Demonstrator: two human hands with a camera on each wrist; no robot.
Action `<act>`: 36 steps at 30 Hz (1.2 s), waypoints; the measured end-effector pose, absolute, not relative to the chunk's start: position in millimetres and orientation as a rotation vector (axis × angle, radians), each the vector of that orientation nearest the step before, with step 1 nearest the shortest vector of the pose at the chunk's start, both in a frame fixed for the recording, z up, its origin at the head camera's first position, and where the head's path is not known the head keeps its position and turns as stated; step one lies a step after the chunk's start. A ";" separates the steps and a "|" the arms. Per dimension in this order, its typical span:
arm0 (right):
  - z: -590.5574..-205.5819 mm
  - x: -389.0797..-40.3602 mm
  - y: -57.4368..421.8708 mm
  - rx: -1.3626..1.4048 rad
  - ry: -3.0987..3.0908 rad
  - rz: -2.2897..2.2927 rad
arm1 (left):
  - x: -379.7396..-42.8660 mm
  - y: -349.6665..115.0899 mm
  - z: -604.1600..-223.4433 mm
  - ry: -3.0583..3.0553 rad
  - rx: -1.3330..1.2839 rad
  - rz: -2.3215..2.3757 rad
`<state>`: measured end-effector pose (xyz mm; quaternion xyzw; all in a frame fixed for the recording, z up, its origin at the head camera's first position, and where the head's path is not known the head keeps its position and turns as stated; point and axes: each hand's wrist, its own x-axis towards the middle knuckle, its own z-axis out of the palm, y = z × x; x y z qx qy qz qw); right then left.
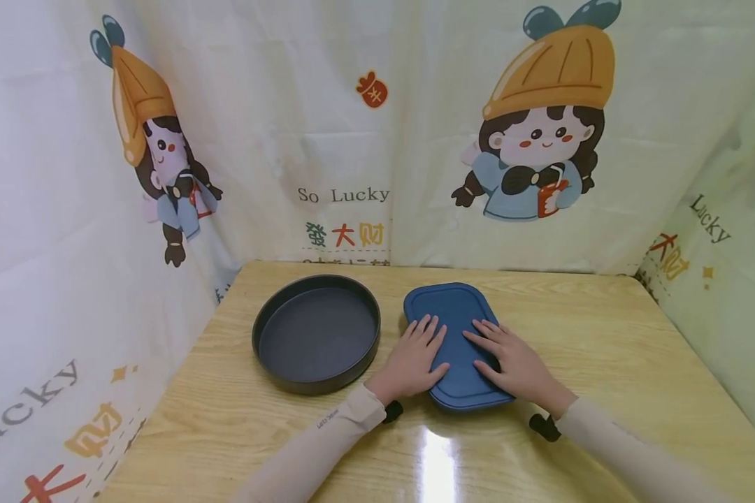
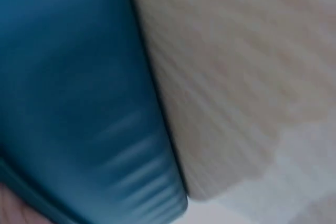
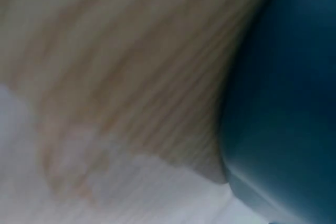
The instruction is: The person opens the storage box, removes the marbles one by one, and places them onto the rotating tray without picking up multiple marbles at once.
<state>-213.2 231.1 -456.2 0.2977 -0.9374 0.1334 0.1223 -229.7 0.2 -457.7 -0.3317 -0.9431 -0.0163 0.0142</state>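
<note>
A blue rectangular container with rounded corners and a blue lid [image 1: 459, 356] lies on the table. My left hand [image 1: 409, 360] rests on the lid's left side, its fingers extended over the edge area. Opposite it, my right hand [image 1: 519, 363] lies on the right side with fingers spread. The left wrist view has the container's ribbed blue side wall [image 2: 79, 103] close up, with a bit of fingers [image 2: 13, 208] at the lower left corner. In the right wrist view the blue wall [image 3: 283, 119] fills the right side, blurred.
A round dark grey pan [image 1: 317, 335] stands on the wooden table [image 1: 579, 321] just left of the container. Printed cloth curtains [image 1: 428, 175] hang behind the table and at both sides.
</note>
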 end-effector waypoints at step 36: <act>-455.8 -208.5 199.4 0.684 -2.768 0.339 | -206.5 -41.5 -460.4 -2.971 -0.801 -0.408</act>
